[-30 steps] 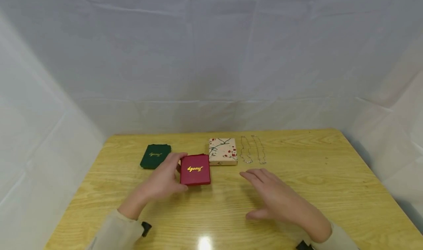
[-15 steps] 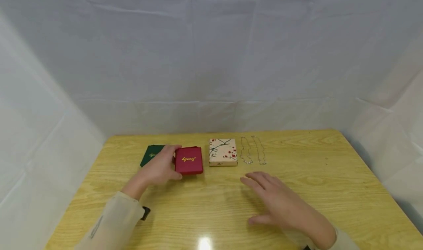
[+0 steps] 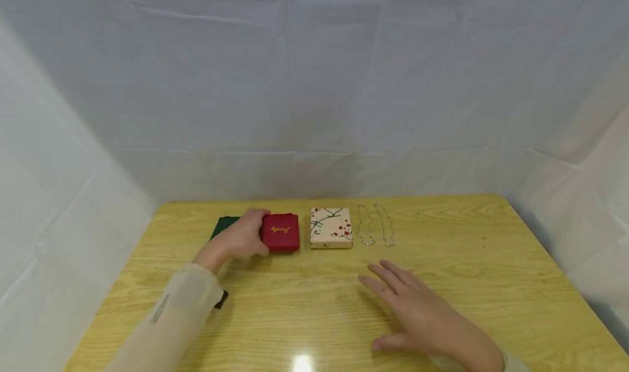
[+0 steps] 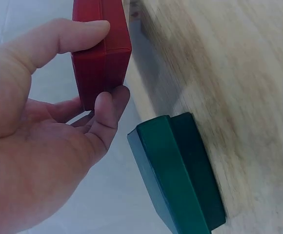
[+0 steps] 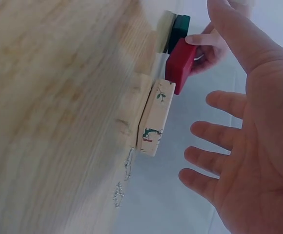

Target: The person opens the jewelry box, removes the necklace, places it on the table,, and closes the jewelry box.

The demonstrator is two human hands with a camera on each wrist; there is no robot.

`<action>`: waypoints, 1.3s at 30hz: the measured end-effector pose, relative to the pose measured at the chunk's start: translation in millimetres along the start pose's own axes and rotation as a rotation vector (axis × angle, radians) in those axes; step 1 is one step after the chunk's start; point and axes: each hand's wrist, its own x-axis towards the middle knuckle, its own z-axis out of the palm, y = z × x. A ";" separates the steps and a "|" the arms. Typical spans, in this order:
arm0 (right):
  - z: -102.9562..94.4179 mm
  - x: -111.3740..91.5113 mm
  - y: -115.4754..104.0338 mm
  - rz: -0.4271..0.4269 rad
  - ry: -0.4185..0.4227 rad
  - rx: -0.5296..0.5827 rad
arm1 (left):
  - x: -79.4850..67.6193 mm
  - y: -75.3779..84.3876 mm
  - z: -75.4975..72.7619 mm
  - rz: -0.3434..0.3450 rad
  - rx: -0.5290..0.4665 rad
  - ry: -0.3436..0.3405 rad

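Note:
My left hand [image 3: 242,237] grips a red jewelry box [image 3: 281,232] with gold lettering by its left side. In the left wrist view the thumb lies along one edge of the red box [image 4: 93,73] and the fingers along the opposite one. It appears slightly above the table. Just left of it, a green jewelry box [image 3: 225,226] sits partly hidden behind that hand. To the right lies a cream box [image 3: 331,228] with a blossom print. My right hand [image 3: 420,314] holds nothing; its fingers are spread over the table's right half.
Two thin silver necklaces, one ending in a beaded part [image 3: 367,243], lie side by side right of the cream box. The wooden table [image 3: 295,312] meets a white cloth backdrop [image 3: 314,115] at the back; more cloth hangs on both sides.
My left hand has carried the red box left and back, from near the cream box's front corner to beside the green box. The right hand has shifted slightly toward me.

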 end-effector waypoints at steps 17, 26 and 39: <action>5.8 -6.9 0.4 0.001 0.003 0.012 | 21.6 5.1 1.1 -0.080 -0.003 -0.074; 6.4 -6.4 1.0 0.016 -0.032 0.029 | 26.7 4.1 5.4 -0.096 0.004 -0.092; 11.1 -7.2 1.6 0.005 -0.010 0.026 | 26.0 4.6 9.0 -0.119 0.001 -0.102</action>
